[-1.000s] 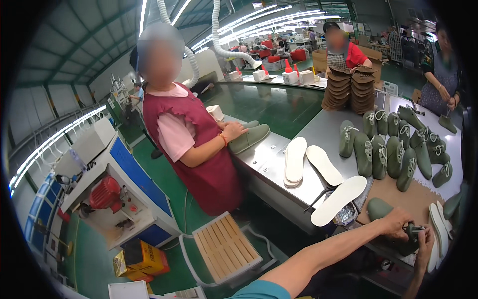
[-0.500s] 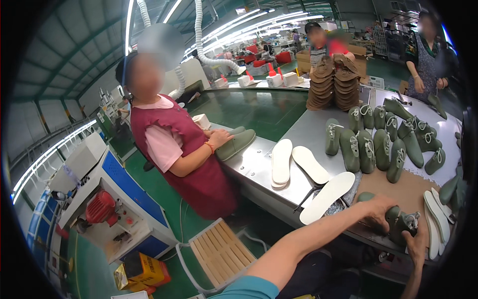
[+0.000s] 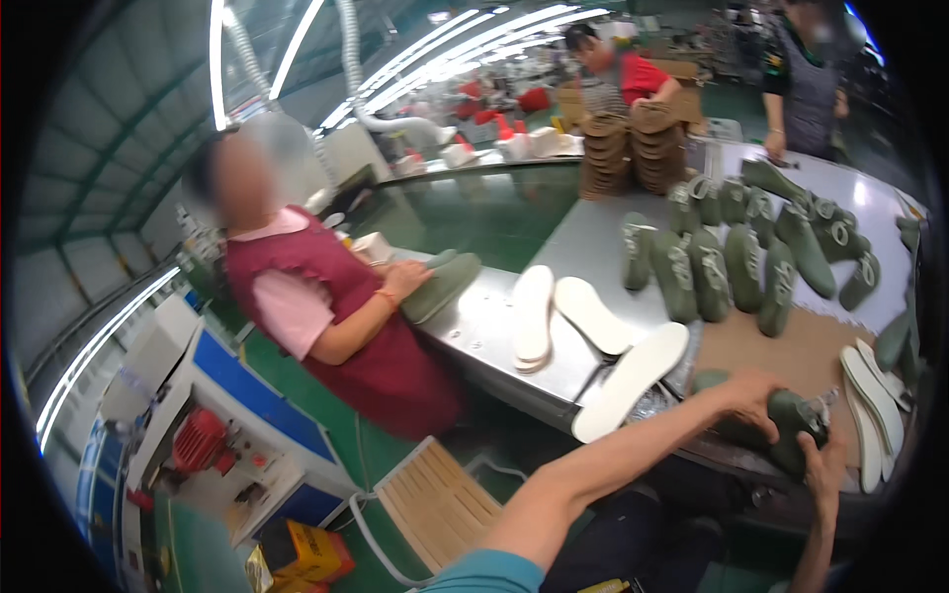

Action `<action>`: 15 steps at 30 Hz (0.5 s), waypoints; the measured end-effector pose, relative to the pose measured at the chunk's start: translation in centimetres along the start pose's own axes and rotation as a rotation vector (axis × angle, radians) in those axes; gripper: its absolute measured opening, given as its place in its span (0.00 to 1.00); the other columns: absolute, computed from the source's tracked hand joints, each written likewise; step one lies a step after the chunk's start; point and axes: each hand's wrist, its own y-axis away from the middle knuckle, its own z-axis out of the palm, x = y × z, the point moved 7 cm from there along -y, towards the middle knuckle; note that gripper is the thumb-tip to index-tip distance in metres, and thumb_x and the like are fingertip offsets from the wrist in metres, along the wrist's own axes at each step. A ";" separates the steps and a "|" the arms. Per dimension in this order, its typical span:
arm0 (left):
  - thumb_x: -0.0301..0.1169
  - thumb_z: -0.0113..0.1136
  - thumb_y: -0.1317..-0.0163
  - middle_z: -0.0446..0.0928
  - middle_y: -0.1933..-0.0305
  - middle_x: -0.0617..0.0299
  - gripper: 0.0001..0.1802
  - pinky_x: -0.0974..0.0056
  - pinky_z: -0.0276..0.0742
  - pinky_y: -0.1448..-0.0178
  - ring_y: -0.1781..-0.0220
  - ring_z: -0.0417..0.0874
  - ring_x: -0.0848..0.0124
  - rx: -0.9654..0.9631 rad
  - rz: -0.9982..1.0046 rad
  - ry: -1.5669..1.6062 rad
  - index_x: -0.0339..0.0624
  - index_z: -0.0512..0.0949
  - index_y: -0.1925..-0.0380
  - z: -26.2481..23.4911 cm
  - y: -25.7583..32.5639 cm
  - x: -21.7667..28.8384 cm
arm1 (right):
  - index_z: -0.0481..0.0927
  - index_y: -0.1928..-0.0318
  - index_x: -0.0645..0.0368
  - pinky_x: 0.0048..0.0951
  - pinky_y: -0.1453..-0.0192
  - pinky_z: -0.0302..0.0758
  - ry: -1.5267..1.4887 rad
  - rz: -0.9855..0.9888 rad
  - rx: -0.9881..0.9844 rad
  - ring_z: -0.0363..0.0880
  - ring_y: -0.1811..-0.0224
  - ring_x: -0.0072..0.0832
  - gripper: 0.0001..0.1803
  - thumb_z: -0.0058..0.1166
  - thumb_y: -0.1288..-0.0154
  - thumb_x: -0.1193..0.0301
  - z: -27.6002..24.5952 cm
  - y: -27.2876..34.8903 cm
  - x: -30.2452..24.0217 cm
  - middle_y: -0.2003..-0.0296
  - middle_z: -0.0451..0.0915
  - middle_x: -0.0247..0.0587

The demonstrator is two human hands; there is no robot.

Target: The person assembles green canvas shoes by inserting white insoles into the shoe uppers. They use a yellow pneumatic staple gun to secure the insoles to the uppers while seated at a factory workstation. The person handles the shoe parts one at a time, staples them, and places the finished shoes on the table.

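Observation:
At the near edge of the table, a dark green shoe (image 3: 788,427) is held between both my hands. My left hand (image 3: 748,397) reaches across from the left and grips one side of it. On the other side my right hand (image 3: 825,463) closes with its thumb pressed near the opening. Pale laces stick out at the shoe's top. A second green shoe (image 3: 710,380) lies partly hidden behind my left forearm. Beside my right hand are several white soles (image 3: 870,405), set on end along the brown board (image 3: 756,351).
Several laced green shoes (image 3: 708,274) stand beyond the board. White insoles (image 3: 633,381) lie left of my forearm. Brown stacked pieces (image 3: 605,156) rise at the back. A co-worker in a red apron (image 3: 326,326) holds a green shoe (image 3: 443,287) at left. A slatted chair (image 3: 440,499) stands below.
The head view has shifted, so the table sits slightly left and higher. Both hands keep hold of the shoe. At far right, a co-worker's hand has come down to the table.

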 end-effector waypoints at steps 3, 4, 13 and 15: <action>0.56 0.76 0.66 0.81 0.50 0.48 0.43 0.52 0.73 0.39 0.46 0.80 0.50 -0.145 -0.112 -0.059 0.51 0.80 0.47 -0.3 -0.1 -0.2 | 0.79 0.49 0.66 0.39 0.48 0.76 0.074 0.062 0.002 0.83 0.54 0.41 0.22 0.62 0.45 0.71 0.7 0.1 -1.8 0.57 0.84 0.52; 0.57 0.76 0.66 0.82 0.50 0.50 0.42 0.52 0.73 0.39 0.46 0.81 0.52 -0.105 -0.111 -0.040 0.50 0.81 0.48 -0.8 0.8 -0.6 | 0.81 0.51 0.65 0.39 0.49 0.76 0.093 0.083 0.001 0.83 0.54 0.42 0.20 0.63 0.44 0.70 1.5 0.1 -2.3 0.59 0.84 0.53; 0.49 0.76 0.60 0.83 0.56 0.56 0.34 0.56 0.76 0.46 0.52 0.83 0.58 -0.135 -0.047 -0.052 0.49 0.82 0.51 -0.8 1.9 2.1 | 0.79 0.50 0.63 0.41 0.57 0.77 0.224 0.064 0.045 0.83 0.62 0.48 0.24 0.67 0.44 0.62 0.5 2.5 -3.4 0.63 0.83 0.52; 0.47 0.77 0.60 0.84 0.57 0.57 0.33 0.57 0.77 0.47 0.53 0.83 0.59 -0.150 -0.073 -0.083 0.49 0.82 0.51 -1.0 1.8 2.6 | 0.78 0.48 0.63 0.40 0.58 0.77 0.247 0.009 0.067 0.83 0.63 0.46 0.25 0.66 0.43 0.62 0.5 2.7 -3.8 0.62 0.83 0.52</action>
